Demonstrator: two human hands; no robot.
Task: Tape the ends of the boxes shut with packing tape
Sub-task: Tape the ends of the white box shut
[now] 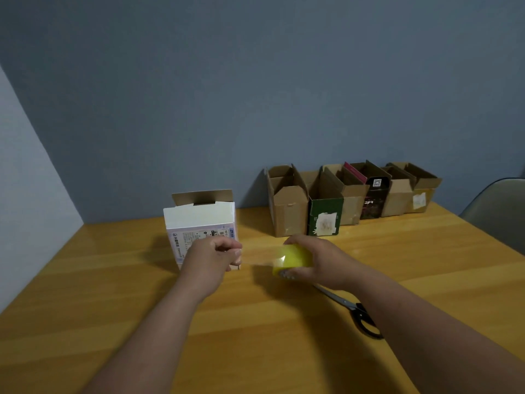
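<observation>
On the wooden table [142, 294] stand seven boxes by my count: one white box [199, 223] apart at the left, its top flap raised, and six in a tight row against the wall. The row holds a tall brown carton [287, 211], a green box [325, 218] with a pale torn label, another brown box [350, 200], a dark printed box [375, 200], and two more brown boxes [409, 194] at the far right (their flaps all stand open; a pink card [355, 172] pokes up from one, other contents hidden). One yellow tape roll [292, 260] sits gripped in the right hand [318, 263]. The left hand [216, 257], just before the white box, pinches the free end of a clear tape strip [261, 257] stretched between the two hands. One pair of scissors [355, 311] lies partly under the right forearm.
</observation>
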